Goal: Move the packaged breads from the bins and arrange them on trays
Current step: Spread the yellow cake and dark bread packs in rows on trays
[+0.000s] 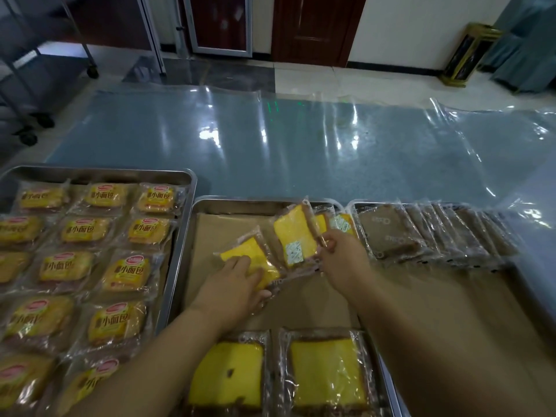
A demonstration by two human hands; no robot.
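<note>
A steel middle tray (197,224) lined with brown paper holds yellow cake slices in clear wrappers. My left hand (237,284) lies on one wrapped yellow slice (251,252), fingers curled over its near edge. My right hand (341,257) pinches the right edge of a second wrapped yellow slice (296,236), which is tilted up. Behind it, more yellow slices (343,222) lean at the tray's far right. Two wrapped yellow slices (228,374) (328,374) lie flat at the tray's near end.
A left tray (90,173) is filled with several small labelled bread packs (125,275). A right tray (356,206) holds a row of several brown bread packs (388,233). Clear plastic sheeting (270,145) covers the table beyond. A wheeled rack (30,85) stands far left.
</note>
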